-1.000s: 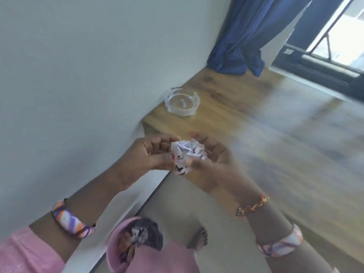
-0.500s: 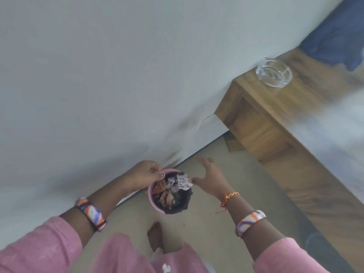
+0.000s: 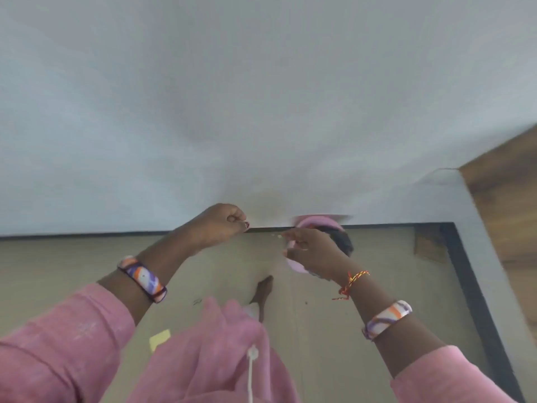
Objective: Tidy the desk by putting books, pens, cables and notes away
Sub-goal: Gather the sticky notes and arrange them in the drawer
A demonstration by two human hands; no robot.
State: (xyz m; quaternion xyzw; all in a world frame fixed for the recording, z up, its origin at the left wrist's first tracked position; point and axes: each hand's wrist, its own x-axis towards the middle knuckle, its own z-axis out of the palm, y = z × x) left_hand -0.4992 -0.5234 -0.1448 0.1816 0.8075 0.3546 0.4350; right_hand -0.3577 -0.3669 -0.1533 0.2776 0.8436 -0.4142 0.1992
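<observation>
The person bends low over the floor (image 3: 334, 330) beside the white wall (image 3: 261, 97). A little pink bin (image 3: 315, 221) sits on the floor, right up against the wall, and it looks blurry. It is there to take the rubbish, so the paper scraps from the desk go down here.

The right hand (image 3: 312, 251) is in front of the bin and hides part of it. Its fingers are loosely curled and partly open. I see nothing in it. Its fingertips are close to the bin's rim, but I cannot tell if they touch it. The left hand (image 3: 222, 225) is away from the bin, to its left, near the bottom of the wall. It is curled into a soft fist, and I cannot tell if something tiny is pinched inside.

Only the brown side of the desk (image 3: 505, 222) shows at the right edge. A small yellow note (image 3: 159, 338) lies on the floor near the pink sleeve (image 3: 58, 344). I think it needs picking up next.

Half a second ago the left hand held the bin's rim, and the crumpled paper ball lay on top of the rubbish. Now that hand has let go and pulled back. The dark inside of the bin is mostly hidden, so I cannot see the ball. The glass dish on the desk is out of sight too.
</observation>
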